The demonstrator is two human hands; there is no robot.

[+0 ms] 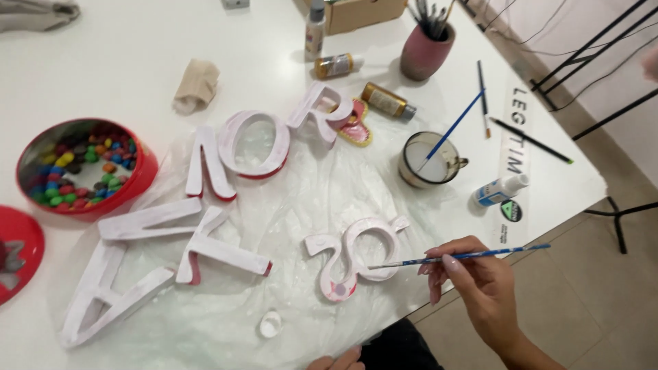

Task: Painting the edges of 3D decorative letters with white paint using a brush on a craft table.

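My right hand point(476, 277) holds a thin blue paintbrush point(459, 257), its tip touching the right edge of a white-painted S-shaped letter point(356, 257) lying on clear plastic sheeting point(301, 205). Only the fingertips of my left hand point(339, 361) show at the bottom edge, holding nothing that I can see. More white-coated letters with red sides lie on the sheeting: an R shape point(319, 113), an O shape point(252, 144), an I shape point(205, 164), a K shape point(185, 236) and an A shape point(103, 294).
A round red tin of coloured candies point(86, 168) sits at the left beside its red lid point(17, 250). A glass mug of white paint with a brush point(428, 161), small paint bottles point(387, 101), a pink brush pot point(426, 48), a crumpled cloth point(195, 85) and loose brushes point(531, 140) stand farther back.
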